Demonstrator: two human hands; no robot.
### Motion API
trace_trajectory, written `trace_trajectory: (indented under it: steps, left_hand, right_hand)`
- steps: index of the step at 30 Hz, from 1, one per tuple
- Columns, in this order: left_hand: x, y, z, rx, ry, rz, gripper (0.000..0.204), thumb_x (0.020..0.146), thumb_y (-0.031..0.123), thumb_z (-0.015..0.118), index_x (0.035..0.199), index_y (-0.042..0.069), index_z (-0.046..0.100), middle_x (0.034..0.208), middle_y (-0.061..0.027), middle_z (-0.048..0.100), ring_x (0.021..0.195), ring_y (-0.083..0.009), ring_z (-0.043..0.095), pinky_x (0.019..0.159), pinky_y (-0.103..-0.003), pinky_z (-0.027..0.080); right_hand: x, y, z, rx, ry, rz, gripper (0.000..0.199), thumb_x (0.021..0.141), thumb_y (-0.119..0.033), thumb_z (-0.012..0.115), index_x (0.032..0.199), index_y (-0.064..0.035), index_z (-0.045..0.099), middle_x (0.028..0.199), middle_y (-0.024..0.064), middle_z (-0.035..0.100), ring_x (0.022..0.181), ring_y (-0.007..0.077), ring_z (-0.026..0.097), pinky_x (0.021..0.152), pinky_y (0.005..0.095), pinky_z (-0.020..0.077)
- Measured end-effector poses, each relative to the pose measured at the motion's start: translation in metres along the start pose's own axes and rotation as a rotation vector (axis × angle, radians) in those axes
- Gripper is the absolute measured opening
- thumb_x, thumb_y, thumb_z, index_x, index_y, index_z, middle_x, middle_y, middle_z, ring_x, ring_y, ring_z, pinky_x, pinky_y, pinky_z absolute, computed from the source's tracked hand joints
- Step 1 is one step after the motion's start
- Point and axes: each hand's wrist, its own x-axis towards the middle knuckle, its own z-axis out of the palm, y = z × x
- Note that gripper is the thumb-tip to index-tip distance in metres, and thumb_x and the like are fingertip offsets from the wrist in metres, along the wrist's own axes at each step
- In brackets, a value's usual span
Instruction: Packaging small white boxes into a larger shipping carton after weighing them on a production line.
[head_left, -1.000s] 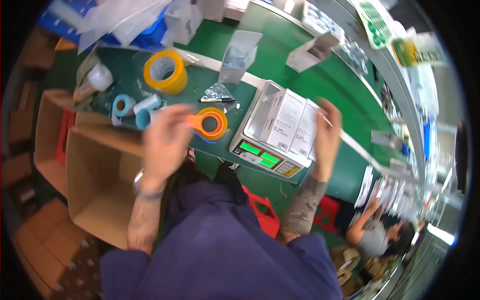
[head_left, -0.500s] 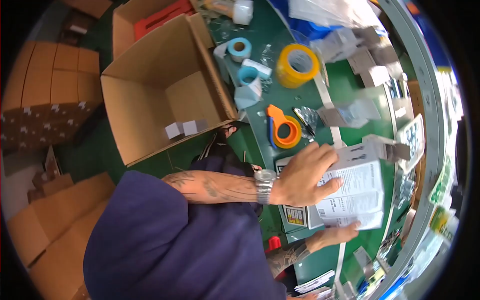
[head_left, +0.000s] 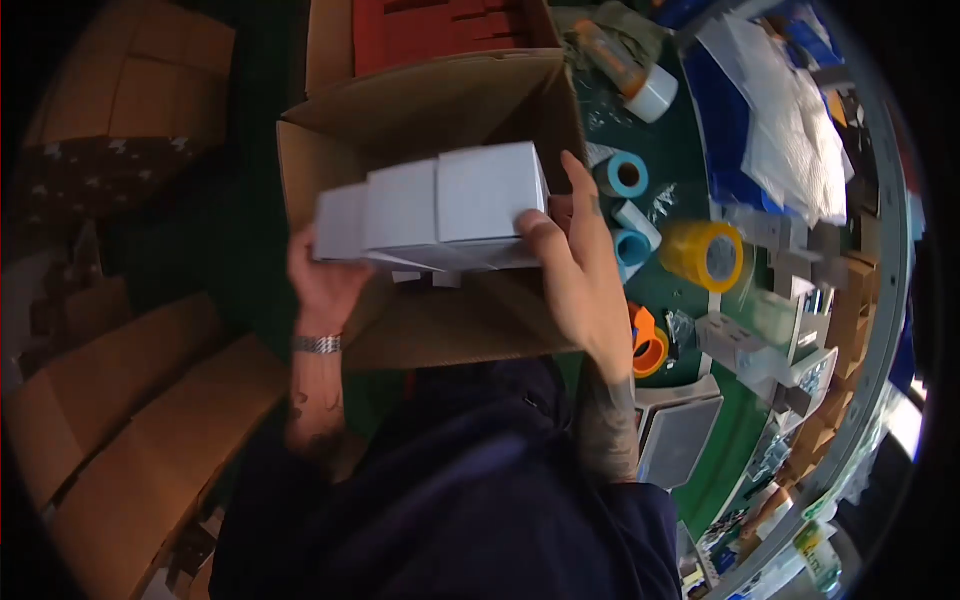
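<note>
Both hands have left the papers on the scale and now clamp a row of small white boxes (head_left: 435, 210) between them, left hand (head_left: 325, 280) at one end, right hand (head_left: 575, 265) at the other, above the open cardboard carton (head_left: 420, 110). Tape rolls (head_left: 705, 255) lie right on the green bench (head_left: 730, 440).

Dark navy top with short sleeves, tattooed forearms, and a silver metal watch band (head_left: 317, 344) on the left wrist
</note>
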Motion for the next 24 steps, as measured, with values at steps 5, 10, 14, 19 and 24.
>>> trace_trajectory:
  steps: [5,10,14,19,24]
  left_hand:
    - [0.059,-0.026,-0.001,0.332,0.063,-0.65,0.054,0.087,0.046,0.051,0.119,0.004,0.058,0.121,-0.0161,0.058,0.103,-0.0277,0.056,0.085,-0.044,0.046]
    - [0.123,-0.11,-0.071,0.612,-0.057,-0.78,0.038,0.09,0.036,0.055,0.109,0.004,0.065,0.107,-0.0124,0.064,0.093,-0.0224,0.058,0.079,-0.034,0.046]
    - [0.138,-0.142,-0.085,0.793,-0.113,-0.727,0.036,0.089,0.033,0.055,0.112,0.005,0.064,0.103,-0.0112,0.065,0.092,-0.0232,0.06,0.078,-0.033,0.047]
    - [0.126,-0.18,-0.102,1.034,-0.153,-0.602,0.036,0.088,0.028,0.056,0.117,0.007,0.063,0.098,-0.0094,0.068,0.09,-0.0245,0.062,0.078,-0.033,0.049]
    - [0.157,-0.179,-0.084,1.368,-0.325,-0.482,0.036,0.086,0.028,0.057,0.115,0.008,0.064,0.098,-0.0096,0.068,0.089,-0.0274,0.062,0.077,-0.037,0.05]
  right_hand:
    - [0.031,0.07,0.016,-0.289,-0.262,0.236,0.066,0.085,-0.033,0.059,0.134,0.0071,0.04,0.129,0.0315,0.046,0.114,0.0424,0.051,0.097,0.0414,0.0425]
    - [0.042,0.153,0.029,-0.468,-0.501,0.599,0.068,0.082,-0.036,0.061,0.133,0.0053,0.044,0.126,0.0275,0.051,0.112,0.0399,0.054,0.095,0.0395,0.0447]
    - [0.081,0.189,0.019,-0.456,-0.691,0.781,0.072,0.077,-0.038,0.069,0.133,0.0011,0.046,0.129,0.0223,0.052,0.113,0.0353,0.053,0.094,0.0391,0.0441]
    - [0.081,0.247,0.036,-0.586,-0.678,0.674,0.064,0.079,-0.04,0.069,0.127,0.0005,0.054,0.117,0.0193,0.061,0.108,0.0327,0.059,0.089,0.0358,0.0478]
    - [0.068,0.37,0.037,-0.511,-0.685,0.46,0.063,0.08,-0.041,0.071,0.127,-0.002,0.054,0.119,0.0163,0.061,0.108,0.031,0.058,0.091,0.0384,0.0478]
